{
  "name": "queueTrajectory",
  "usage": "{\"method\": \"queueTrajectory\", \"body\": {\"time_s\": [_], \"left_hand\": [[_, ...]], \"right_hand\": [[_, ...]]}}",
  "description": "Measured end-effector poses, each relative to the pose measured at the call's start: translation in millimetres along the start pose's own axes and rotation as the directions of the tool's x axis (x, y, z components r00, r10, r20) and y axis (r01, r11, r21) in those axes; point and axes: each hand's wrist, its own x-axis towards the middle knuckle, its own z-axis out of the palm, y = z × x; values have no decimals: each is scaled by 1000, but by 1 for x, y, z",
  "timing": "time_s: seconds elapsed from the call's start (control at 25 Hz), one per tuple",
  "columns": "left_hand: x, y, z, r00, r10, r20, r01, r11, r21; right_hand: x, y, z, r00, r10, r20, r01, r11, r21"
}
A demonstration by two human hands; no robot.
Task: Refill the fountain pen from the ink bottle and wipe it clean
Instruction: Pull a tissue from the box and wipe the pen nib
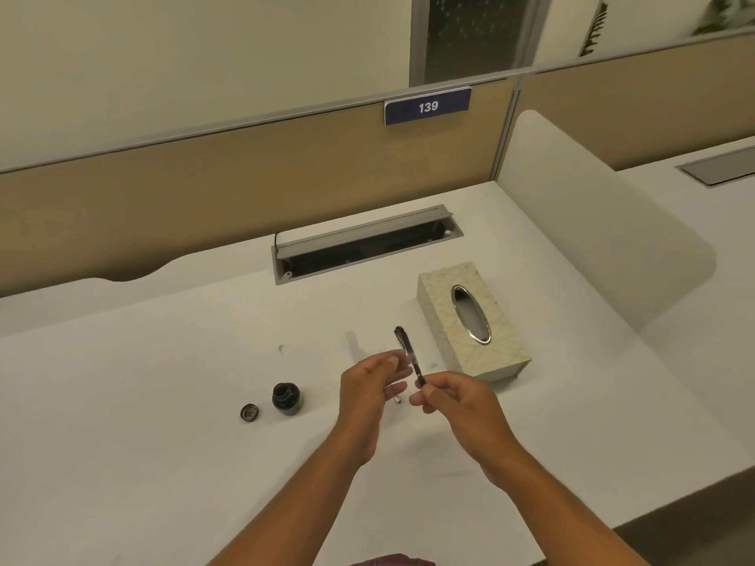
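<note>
Hands meet above a white desk (163, 463). The right hand (457, 406) pinches the lower end of a slim dark fountain pen (409, 357), tilted upward. The left hand (367, 386) is loosely curled beside it, around a small silvery part. An uncapped ink bottle (286, 398) stands left, its cap (249, 412) beside.

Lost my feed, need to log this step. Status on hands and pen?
Right hand grip shut on pen section. Left hand holds a small pen part. Ink bottle open, cap beside it. Tissue box nearby, nothing blocking.
</note>
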Motion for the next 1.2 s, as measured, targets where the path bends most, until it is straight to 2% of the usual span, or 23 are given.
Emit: {"method": "queueTrajectory", "body": {"time_s": [0.16,0.28,0.32,0.4,0.48,0.56,0.72,0.96,1.08,1.2], "left_hand": [[28,13,47,993,116,-23,-111,979,172],[53,18,85,962,274,16,-260,894,365],[63,17,96,943,331,39,-311,831,461],[82,17,118,908,401,124,-373,635,677],[96,18,137,912,360,198,-343,400,850],[106,17,149,929,292,229,-301,231,925],[121,10,166,969,175,173,-175,-7,985],[127,10,180,984,149,94,-69,-169,983],[125,10,185,984,165,60,-30,-181,983],[124,9,183,978,191,83,-61,-118,991]], "right_hand": [[17,3,-39,990,26,-139,-15,997,78],[33,6,-67,970,43,-238,-7,988,152],[39,8,-74,964,49,-261,-3,985,174],[50,11,-86,956,52,-288,8,979,204],[59,14,-95,956,46,-289,15,978,208],[65,17,-98,958,40,-283,18,980,199],[70,22,-104,965,24,-261,23,984,177],[77,30,-106,969,22,-245,11,991,134],[78,33,-105,964,20,-266,20,989,147],[78,34,-105,963,23,-270,21,987,157]]}}
